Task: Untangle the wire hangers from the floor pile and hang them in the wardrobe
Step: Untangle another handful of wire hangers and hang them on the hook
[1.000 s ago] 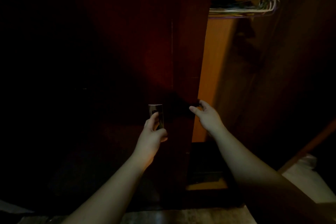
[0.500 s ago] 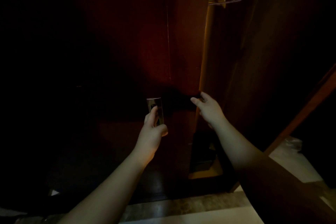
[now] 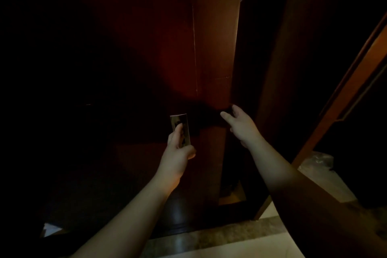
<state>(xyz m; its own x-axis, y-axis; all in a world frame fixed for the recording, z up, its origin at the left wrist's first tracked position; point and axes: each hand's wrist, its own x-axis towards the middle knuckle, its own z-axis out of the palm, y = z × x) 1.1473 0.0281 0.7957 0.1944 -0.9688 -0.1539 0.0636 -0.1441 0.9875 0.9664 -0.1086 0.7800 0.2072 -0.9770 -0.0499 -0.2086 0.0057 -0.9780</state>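
Both hands are at the wardrobe door: left hand grasping its metal handle, right hand released at its edge; it seems stiff and heavy.

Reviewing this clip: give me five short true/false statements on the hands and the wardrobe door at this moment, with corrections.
1. The left hand is at the metal door handle. True.
2. The right hand holds a wire hanger. False: no hanger is in it; its fingers are at the door edge.
3. A hanger pile lies on the floor between the arms. False: only bare floor shows there.
4. Both forearms are bare. True.
5. The wardrobe stands wide open. False: only a narrow dark gap shows right of the door edge.
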